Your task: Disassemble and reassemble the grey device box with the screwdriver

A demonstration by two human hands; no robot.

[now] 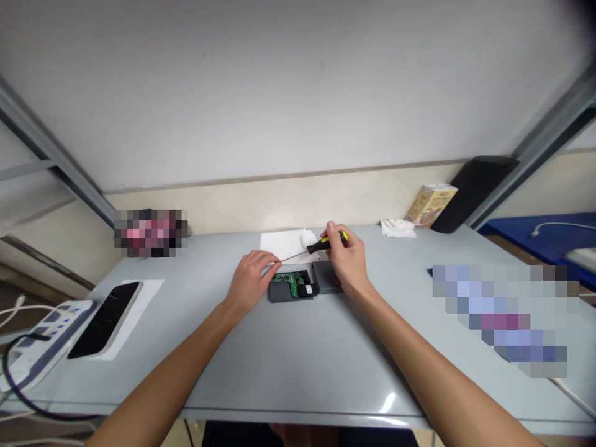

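My right hand (347,254) is closed around the black and yellow handle of a screwdriver (319,246), whose thin shaft points left. The fingertips of my left hand (251,279) pinch the shaft's tip end; whether a small screw is there is too small to tell. Just below lies an opened dark grey casing (282,292) with a green circuit board (293,282) in it. Beside it on the right, partly under my right hand, sits another dark grey casing part (323,279). A sheet of white paper (274,241) and a small white round object (308,238) lie behind.
On the left are a black-screened phone (105,320) on paper and a white power strip (51,341) with cables. At the back right stand a crumpled tissue (398,228), a yellow carton (431,205) and a black cylinder-like object (472,192). Blurred items lie left and right.
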